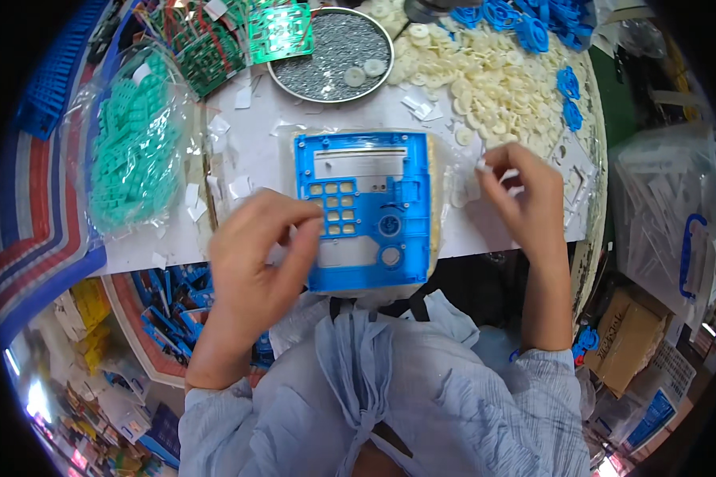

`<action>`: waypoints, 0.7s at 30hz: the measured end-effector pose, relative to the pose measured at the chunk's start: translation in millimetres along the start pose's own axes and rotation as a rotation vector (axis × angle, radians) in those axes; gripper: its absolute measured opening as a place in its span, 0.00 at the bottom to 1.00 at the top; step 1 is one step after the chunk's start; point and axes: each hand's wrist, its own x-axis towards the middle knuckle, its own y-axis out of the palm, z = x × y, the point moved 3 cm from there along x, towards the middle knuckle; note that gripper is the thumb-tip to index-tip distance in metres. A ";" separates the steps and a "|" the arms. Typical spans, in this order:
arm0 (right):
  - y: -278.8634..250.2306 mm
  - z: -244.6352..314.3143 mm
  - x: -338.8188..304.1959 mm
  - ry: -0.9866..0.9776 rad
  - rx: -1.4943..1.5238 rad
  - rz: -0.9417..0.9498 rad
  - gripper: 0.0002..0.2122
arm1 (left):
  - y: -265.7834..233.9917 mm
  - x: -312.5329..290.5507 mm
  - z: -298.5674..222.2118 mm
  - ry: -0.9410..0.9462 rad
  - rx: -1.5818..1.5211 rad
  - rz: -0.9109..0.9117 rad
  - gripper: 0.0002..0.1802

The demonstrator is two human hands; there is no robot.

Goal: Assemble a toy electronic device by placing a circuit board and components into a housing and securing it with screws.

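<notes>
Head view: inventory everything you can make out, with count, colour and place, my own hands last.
Flat plastic keypad housing: 1, blue, table centre
Flat table: 1, white, middle
Round metal-rimmed tray of small bits: 1, grey, top centre
Wired circuit boards: several, green, top left
Clear bag of plastic pieces: 1, mint-green, left
Round plastic discs: many, cream, upper right
Curved plastic parts: many, blue, top right
Striped cloth: 1, red-white-blue, far left
Translucent plastic tub: 1, whitish, right
Cardboard box: 1, brown, lower right
Blurred clutter: uncountable, mixed, lower edges
Left hand: 1, bare, at housing's left side
Right hand: 1, bare, right of housing
</notes>
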 end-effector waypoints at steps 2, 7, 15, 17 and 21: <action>8.9 39.1 -13.4 -0.160 0.133 0.035 0.07 | 7.4 -5.2 -11.1 -0.182 -0.103 0.177 0.03; 28.6 86.3 -41.1 -0.635 0.233 0.025 0.15 | 39.6 -34.6 -9.9 -0.615 -1.049 0.727 0.14; 39.4 83.1 -45.6 -0.478 0.412 0.145 0.15 | 36.1 -50.1 -8.1 -0.459 -0.915 0.613 0.09; 37.8 84.3 -51.7 -0.224 0.480 0.190 0.14 | 33.7 -42.5 -10.0 -0.243 -0.595 0.465 0.06; 51.1 75.7 -60.1 -0.119 0.622 0.201 0.13 | 37.6 -42.4 -9.5 -0.164 -0.463 0.333 0.06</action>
